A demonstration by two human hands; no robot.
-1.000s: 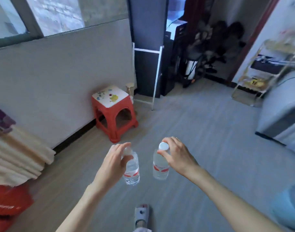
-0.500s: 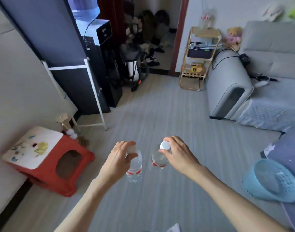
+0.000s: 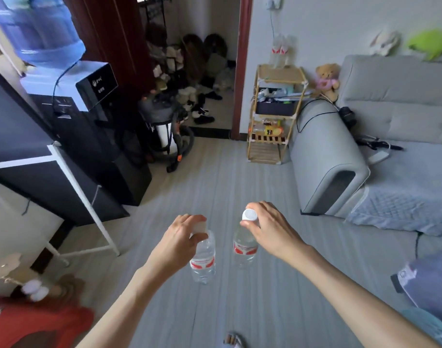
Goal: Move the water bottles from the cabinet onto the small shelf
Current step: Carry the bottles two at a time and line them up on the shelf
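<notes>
Each of my hands carries a small clear water bottle with a red-and-white label by its white cap. My left hand (image 3: 181, 236) grips the cap of the left bottle (image 3: 203, 259), which hangs below it. My right hand (image 3: 267, 228) pinches the cap of the right bottle (image 3: 244, 248). Both bottles hang upright over the grey floor. The small wooden shelf (image 3: 275, 114) stands ahead against the wall, left of the sofa, with two more bottles (image 3: 280, 52) on its top board.
A grey sofa (image 3: 380, 136) fills the right side. A water dispenser (image 3: 72, 96) and a dark cabinet with a white frame (image 3: 72, 172) stand on the left. A red stool (image 3: 39, 325) sits at bottom left. A vacuum (image 3: 167, 131) stands by the doorway.
The view has swung right and moved forward, so the wooden shelf and sofa are nearer and more central. Both hands keep holding their bottles by the caps.
</notes>
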